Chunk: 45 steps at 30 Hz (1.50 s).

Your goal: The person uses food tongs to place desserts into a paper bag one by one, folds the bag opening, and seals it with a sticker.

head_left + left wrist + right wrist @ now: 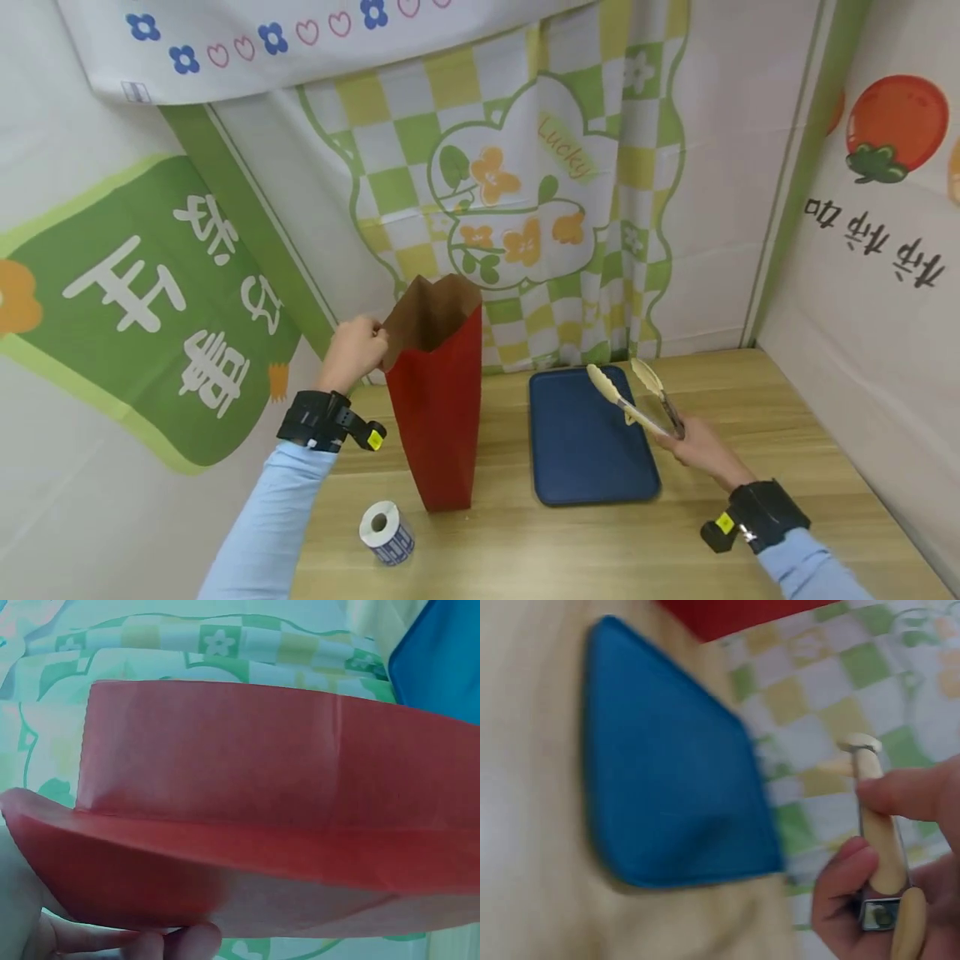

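A tall red paper bag (438,417) with a brown inside stands upright on the table, its top open. My left hand (354,352) pinches the left edge of the bag's rim; in the left wrist view its fingers (191,941) curl at the edge of the red paper. Over the right part of a dark blue tray (588,450), my right hand (703,452) holds tongs (637,412) with cream tips and metal arms. The tips stand apart with nothing between them. In the right wrist view, thumb and fingers wrap the handle of the tongs (885,851).
A roll of blue-and-white labels (387,533) stands on the wooden table (570,558) in front of the bag, to its left. Cloth-covered walls close off the left, back and right sides. A white printed cloth (300,50) hangs across the upper left.
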### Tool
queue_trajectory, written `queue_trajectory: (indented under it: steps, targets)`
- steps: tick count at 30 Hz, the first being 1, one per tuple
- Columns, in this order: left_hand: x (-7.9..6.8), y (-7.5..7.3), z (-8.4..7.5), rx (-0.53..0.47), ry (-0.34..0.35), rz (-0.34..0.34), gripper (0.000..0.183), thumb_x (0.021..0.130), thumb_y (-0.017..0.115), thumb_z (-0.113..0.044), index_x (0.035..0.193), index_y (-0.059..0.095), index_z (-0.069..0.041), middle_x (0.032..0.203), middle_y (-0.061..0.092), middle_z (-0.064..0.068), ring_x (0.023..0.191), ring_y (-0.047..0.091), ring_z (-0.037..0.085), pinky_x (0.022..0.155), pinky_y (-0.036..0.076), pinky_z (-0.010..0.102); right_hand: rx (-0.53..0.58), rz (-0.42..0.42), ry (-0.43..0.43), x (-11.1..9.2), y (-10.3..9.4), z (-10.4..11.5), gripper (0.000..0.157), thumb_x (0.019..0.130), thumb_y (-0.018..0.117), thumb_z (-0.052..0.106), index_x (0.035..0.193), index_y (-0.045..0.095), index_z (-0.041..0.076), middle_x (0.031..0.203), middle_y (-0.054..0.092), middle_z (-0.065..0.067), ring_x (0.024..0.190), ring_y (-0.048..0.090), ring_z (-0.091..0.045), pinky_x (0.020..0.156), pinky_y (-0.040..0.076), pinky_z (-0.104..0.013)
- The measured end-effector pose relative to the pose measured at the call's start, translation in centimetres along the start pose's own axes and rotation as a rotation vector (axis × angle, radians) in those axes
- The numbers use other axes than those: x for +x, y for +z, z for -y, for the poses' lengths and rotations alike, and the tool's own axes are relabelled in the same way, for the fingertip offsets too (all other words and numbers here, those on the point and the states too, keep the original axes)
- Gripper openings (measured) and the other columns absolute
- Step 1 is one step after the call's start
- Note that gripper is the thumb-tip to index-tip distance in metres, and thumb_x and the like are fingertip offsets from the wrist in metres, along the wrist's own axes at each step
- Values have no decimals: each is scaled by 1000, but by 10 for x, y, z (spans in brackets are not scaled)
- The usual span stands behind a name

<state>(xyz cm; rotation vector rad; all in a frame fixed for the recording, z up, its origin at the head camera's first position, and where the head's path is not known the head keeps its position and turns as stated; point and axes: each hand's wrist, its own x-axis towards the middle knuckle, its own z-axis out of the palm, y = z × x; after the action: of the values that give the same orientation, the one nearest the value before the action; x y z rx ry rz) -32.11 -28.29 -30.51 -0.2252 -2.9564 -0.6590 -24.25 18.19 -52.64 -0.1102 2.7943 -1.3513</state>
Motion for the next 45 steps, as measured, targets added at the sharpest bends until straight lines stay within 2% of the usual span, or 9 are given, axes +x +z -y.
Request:
queue_trajectory:
  steps: [5,11,17,23,27,31,34,40,45]
  targets:
    - [-5,1,13,-19,-35,-9,33,97,37,-16,93,64,3,73,58,12,61,51,24,53,40,32,-48,-122,13,3,60,-21,39,83,69,14,104,51,-14,62,51,-5,53,48,-18,47,39,-34]
    - [-8,4,20,-76,-48,-31,37,100,36,-23,94,64,0,76,59,13,65,53,26,56,41,34,-142,-275,-5,3,109,-30,55,78,72,10,113,47,-24,89,63,-40,83,62,-50,73,50,-59]
    - [-15,8,23,-184,-75,-57,39,101,36,-29,85,59,-3,69,53,10,62,50,24,56,41,34,-241,-339,59,1,135,-34,56,76,75,20,101,50,-24,82,61,-41,74,61,-51,64,50,-57]
    - [-26,14,24,-361,-127,-49,48,103,32,-35,124,55,1,108,62,23,93,63,34,80,55,44,-393,-421,-65,6,132,-16,71,69,81,32,101,48,-23,83,52,-40,76,52,-54,66,45,-59]
    - [-36,22,24,-479,-97,-90,56,104,29,-40,137,44,3,131,55,27,113,58,40,93,50,50,-228,-238,-170,27,105,47,84,81,73,34,135,34,-17,115,49,-44,104,50,-55,84,45,-62]
    - [-52,33,25,-614,-5,-141,58,104,27,-42,144,31,0,144,43,25,129,44,39,104,39,55,132,54,-212,68,94,134,83,94,57,40,152,12,3,150,31,-29,133,35,-44,100,38,-60]
    - [-64,51,19,-691,50,-155,60,102,37,-36,150,20,-4,153,30,22,138,30,38,111,28,58,401,166,-218,98,104,179,79,98,47,42,154,-1,16,161,12,-17,144,17,-36,110,26,-60]
    - [-66,93,2,-578,52,-232,96,82,71,-40,152,12,-10,155,27,18,138,32,35,107,31,61,718,164,-209,132,133,214,64,104,25,37,153,-5,10,162,-2,-17,146,2,-35,112,12,-64]
    - [-60,109,0,-548,59,-372,99,74,80,-32,149,20,-6,149,37,20,133,39,34,106,35,59,656,70,-262,127,163,233,61,105,19,37,152,6,0,159,7,-25,144,8,-38,115,12,-60]
